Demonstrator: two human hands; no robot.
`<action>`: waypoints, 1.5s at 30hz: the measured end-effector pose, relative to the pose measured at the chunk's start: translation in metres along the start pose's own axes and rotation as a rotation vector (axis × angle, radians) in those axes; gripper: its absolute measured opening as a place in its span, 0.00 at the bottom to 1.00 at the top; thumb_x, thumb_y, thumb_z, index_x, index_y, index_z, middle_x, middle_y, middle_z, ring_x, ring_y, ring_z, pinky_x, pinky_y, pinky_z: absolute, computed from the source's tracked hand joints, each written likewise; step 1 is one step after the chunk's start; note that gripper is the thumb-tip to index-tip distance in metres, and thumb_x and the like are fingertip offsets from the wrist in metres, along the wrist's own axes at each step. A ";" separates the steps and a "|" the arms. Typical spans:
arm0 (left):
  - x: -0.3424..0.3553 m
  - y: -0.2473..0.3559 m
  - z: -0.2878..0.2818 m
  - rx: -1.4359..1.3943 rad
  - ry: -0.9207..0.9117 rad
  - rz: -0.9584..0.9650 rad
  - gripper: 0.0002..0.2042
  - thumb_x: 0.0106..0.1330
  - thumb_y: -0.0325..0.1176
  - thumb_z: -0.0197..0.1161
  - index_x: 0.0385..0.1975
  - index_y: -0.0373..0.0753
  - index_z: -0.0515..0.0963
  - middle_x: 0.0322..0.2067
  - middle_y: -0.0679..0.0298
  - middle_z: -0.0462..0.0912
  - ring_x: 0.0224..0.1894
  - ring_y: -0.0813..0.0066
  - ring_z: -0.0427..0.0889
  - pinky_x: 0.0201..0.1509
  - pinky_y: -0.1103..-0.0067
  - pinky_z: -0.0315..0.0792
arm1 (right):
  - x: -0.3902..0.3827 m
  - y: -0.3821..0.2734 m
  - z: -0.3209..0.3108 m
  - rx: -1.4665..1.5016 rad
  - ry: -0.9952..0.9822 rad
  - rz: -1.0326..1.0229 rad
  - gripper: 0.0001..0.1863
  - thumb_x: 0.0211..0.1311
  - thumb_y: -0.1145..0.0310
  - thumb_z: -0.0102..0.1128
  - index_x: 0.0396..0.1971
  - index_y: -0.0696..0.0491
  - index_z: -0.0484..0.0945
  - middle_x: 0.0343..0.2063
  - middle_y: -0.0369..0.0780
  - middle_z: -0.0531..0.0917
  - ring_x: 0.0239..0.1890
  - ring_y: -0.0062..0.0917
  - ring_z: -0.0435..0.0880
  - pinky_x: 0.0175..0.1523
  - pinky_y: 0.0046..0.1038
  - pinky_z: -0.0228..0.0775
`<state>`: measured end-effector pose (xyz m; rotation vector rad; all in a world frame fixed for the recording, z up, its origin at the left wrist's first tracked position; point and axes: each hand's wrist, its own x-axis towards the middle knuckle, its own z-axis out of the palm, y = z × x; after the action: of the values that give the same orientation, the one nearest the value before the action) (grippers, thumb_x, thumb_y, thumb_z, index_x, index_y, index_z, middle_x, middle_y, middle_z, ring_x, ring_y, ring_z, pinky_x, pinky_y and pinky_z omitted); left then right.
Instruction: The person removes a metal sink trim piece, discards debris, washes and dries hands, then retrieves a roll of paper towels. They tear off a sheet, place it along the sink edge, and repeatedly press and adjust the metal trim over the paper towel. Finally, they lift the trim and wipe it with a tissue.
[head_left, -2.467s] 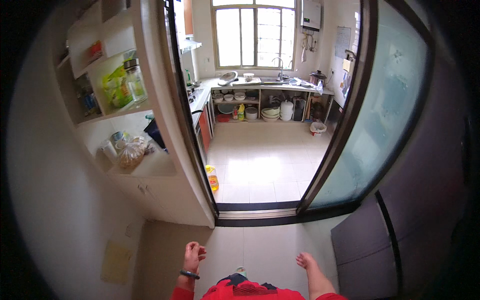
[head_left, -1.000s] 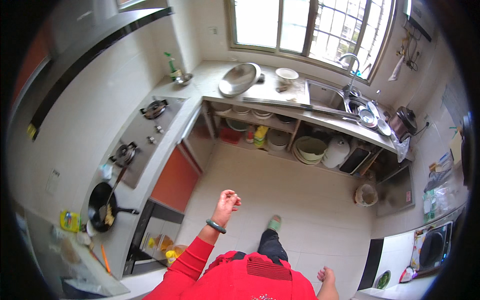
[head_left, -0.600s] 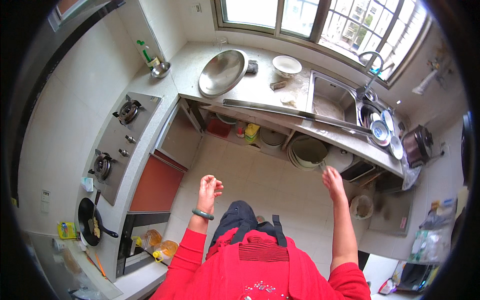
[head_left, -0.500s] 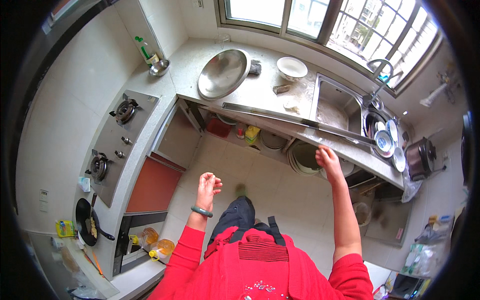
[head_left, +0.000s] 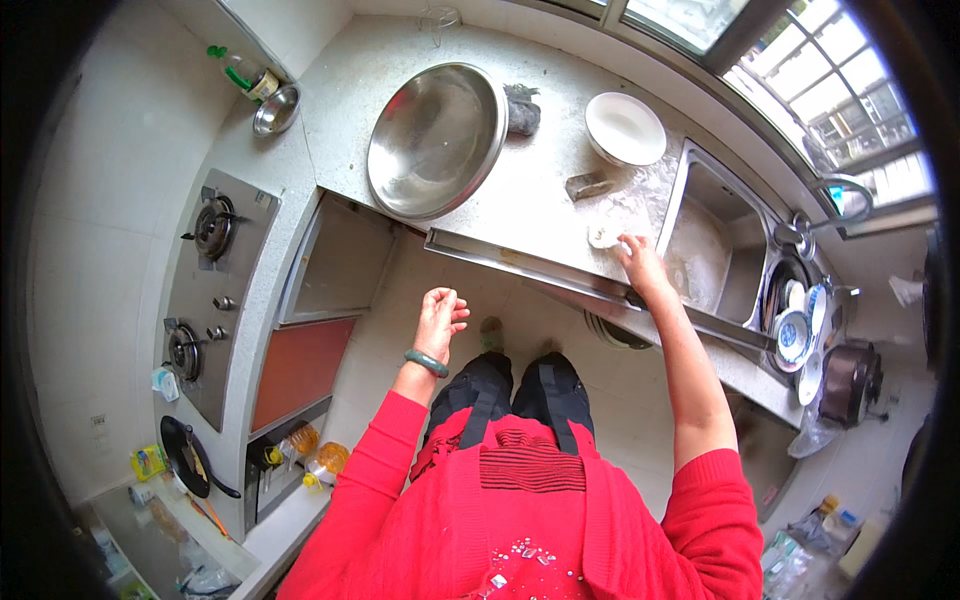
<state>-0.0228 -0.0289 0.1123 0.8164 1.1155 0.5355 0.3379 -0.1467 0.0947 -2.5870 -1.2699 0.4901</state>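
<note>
Head camera, and it's the right hand (head_left: 645, 268) out over the counter, fingertips right at a small wad (head_left: 603, 235): whitish, rumpled, uneven at the edges (cloth or sponge, hard to say). Fingers half curled; whether they pinch it, I can't tell. It lies on the worktop (head_left: 545, 165) left of the sink (head_left: 705, 240), nearer than the white bowl (head_left: 626, 130). Left hand (head_left: 438, 322) hangs mid-air, fingers loosely bent and parted, green bracelet (head_left: 427, 363) at its wrist.
</note>
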 end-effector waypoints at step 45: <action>0.121 -0.038 0.013 -0.139 0.460 0.212 0.26 0.59 0.43 0.58 0.55 0.46 0.58 0.40 0.67 0.72 0.35 0.76 0.72 0.29 0.76 0.69 | 0.015 -0.204 0.062 0.048 -0.420 -0.723 0.18 0.57 0.72 0.47 0.48 0.57 0.67 0.44 0.51 0.74 0.45 0.43 0.75 0.49 0.36 0.69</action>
<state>0.0322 0.0334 0.0161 0.7111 1.3990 1.0035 0.1747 -0.0091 0.1034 -1.8301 -2.1449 0.9022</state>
